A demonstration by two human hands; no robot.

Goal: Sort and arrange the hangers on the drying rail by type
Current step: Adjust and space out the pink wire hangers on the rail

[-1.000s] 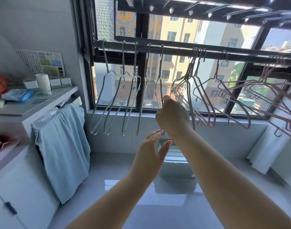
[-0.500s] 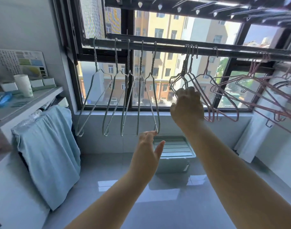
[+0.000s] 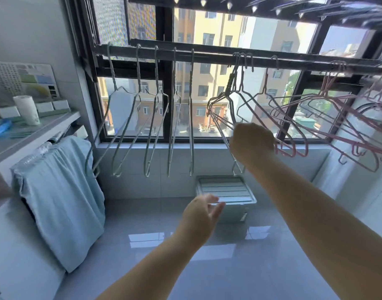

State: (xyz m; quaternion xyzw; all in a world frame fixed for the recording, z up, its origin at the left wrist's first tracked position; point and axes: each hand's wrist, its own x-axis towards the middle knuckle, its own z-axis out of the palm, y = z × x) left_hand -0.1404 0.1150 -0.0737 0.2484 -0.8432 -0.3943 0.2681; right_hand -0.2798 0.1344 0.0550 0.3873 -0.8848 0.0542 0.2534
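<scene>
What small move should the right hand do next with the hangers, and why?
Probably slide the bunched silver hangers left along the rail toward the five spaced silver hangers: the right hand grips the bunch, which hangs close beside the pink hangers.

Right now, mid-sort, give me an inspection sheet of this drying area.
Surface: glossy grey floor, reflecting window light.
Job's things: drying rail; five silver wire hangers spaced out at left; bunched silver hangers mid-rail; pink hangers tangled at right.
Clutter: blue cloth draped off the shelf; lidded storage box on the floor.
Hands: right hand grips the bunched silver hangers; left hand open, empty, lower down.
Cables: nothing seen.
Surroundings: window behind the rail, buildings outside.
</scene>
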